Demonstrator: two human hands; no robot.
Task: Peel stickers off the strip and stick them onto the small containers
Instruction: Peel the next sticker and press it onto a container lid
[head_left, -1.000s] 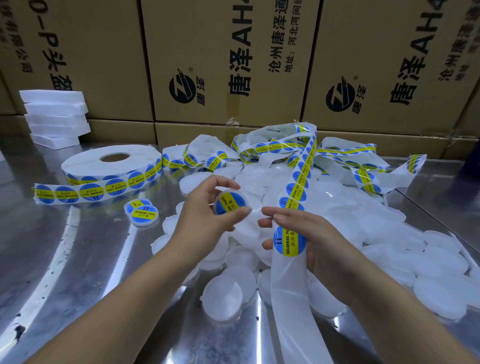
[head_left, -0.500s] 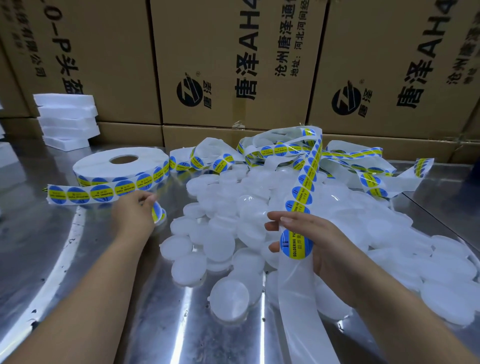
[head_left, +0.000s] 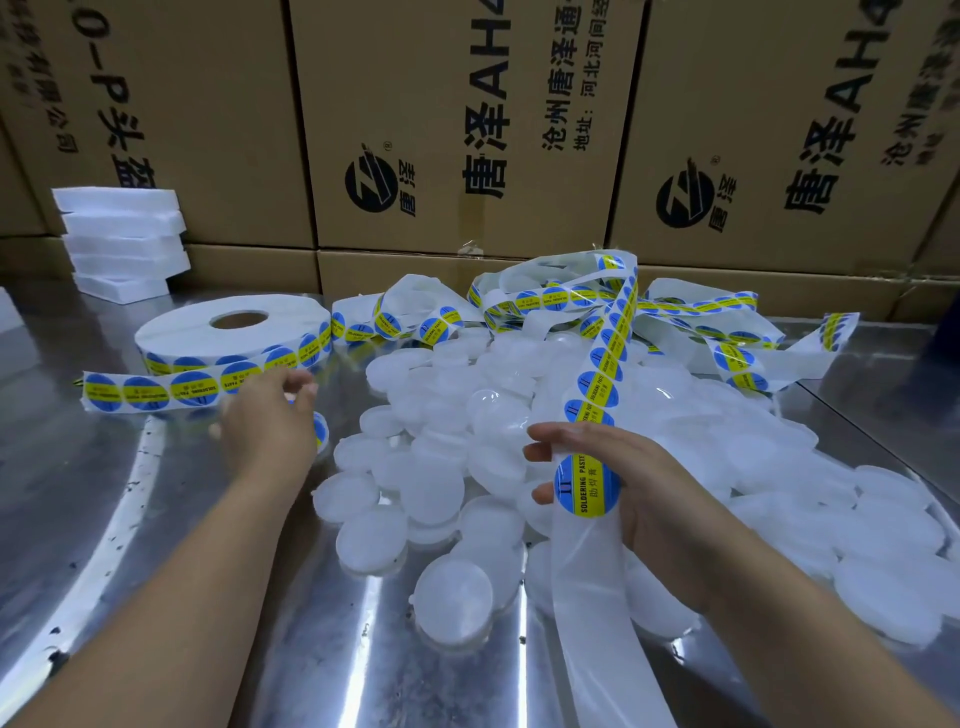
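While the left hand (head_left: 270, 415) hovers loosely open over a labelled container (head_left: 319, 434) beside the sticker roll (head_left: 234, 332), apparently setting it clear, the unlabelled containers (head_left: 441, 467) crowd the middle; the right hand (head_left: 623, 483) pinches the strip (head_left: 597, 405), next sticker (head_left: 587, 483) presented for peeling.

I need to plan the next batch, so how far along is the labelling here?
Barely started. Done: one labelled container shows beside the left hand. In hand: the right hand holds the sticker strip, a blue-and-yellow sticker at its fingertips. Left: a big pile of unlabelled white containers and a nearly full sticker roll.
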